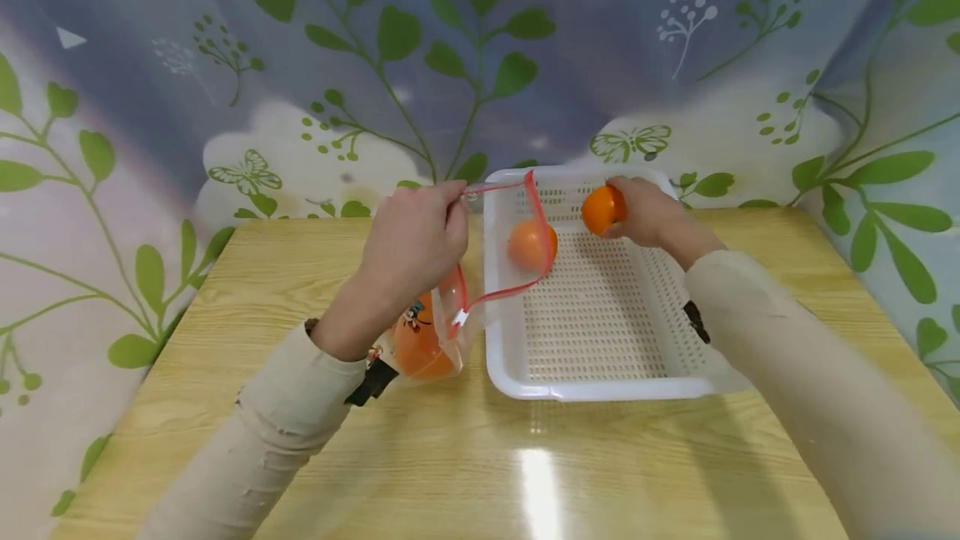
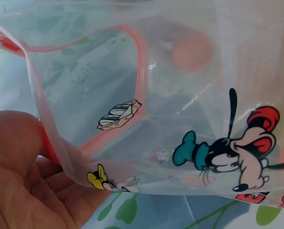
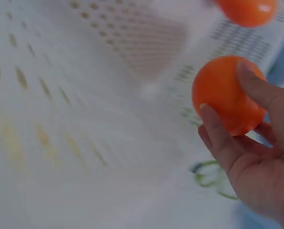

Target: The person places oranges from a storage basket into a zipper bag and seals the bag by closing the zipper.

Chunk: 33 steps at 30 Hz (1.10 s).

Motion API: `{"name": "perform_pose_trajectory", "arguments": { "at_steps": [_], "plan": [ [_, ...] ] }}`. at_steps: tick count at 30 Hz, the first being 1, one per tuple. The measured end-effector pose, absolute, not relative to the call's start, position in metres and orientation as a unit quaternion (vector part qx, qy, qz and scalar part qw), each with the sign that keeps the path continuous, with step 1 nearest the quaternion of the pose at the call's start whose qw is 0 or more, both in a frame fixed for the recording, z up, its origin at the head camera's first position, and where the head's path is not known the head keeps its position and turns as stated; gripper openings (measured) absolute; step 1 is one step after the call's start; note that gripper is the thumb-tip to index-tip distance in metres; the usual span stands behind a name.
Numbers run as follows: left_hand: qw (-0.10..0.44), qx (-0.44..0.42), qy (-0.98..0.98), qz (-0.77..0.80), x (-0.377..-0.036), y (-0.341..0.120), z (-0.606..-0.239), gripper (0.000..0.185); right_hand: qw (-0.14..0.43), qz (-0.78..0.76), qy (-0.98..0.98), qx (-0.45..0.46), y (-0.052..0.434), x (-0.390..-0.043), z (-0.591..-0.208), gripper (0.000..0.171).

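My left hand (image 1: 417, 232) grips the rim of a clear zip bag (image 2: 189, 105) with a red zipper edge and cartoon prints. The bag's mouth gapes toward the basket, and orange fruit (image 1: 422, 348) shows through its lower part. Fingers and thumb of my right hand (image 1: 648, 211) hold an orange (image 3: 223, 95) above the back right of a white plastic basket (image 1: 600, 390). Another orange (image 1: 528, 247) is at the basket's left side, seen partly through the bag.
The basket has perforated walls and floor and stands on a wooden table (image 1: 420, 465). Behind the table hangs a leaf-patterned cloth (image 1: 465, 65). A white slider (image 1: 460, 317) sits on the bag's red zipper.
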<state>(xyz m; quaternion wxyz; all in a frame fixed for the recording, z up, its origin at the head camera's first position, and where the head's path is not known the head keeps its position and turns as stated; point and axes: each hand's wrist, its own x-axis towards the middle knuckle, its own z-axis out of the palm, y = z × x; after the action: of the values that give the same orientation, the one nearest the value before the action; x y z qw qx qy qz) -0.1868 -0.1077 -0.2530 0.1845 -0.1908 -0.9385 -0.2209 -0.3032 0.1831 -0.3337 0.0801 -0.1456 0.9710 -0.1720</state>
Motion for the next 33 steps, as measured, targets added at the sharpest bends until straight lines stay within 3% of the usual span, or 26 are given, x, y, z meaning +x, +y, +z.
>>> {"name": "perform_pose_trajectory", "arguments": {
  "at_steps": [10, 18, 22, 33],
  "plan": [
    [0.164, -0.172, -0.945, -0.227, -0.189, -0.110, -0.249, 0.038, -0.042, -0.277, 0.932, -0.229, 0.164, -0.256, -0.268, 0.079],
    [0.156, -0.176, -0.945, -0.226, -0.192, -0.110, -0.247, 0.039, -0.092, -0.346, 0.869, -0.343, 0.144, -0.210, -0.255, 0.082],
    [0.154, -0.175, -0.947, -0.220, -0.193, -0.110, -0.247, 0.041, -0.092, -0.318, 0.864, -0.379, 0.130, -0.203, -0.258, 0.082],
    [0.163, -0.182, -0.944, -0.224, -0.194, -0.109, -0.245, 0.040, -0.056, -0.232, 0.897, -0.373, 0.119, -0.204, -0.269, 0.079]
  ]
}}
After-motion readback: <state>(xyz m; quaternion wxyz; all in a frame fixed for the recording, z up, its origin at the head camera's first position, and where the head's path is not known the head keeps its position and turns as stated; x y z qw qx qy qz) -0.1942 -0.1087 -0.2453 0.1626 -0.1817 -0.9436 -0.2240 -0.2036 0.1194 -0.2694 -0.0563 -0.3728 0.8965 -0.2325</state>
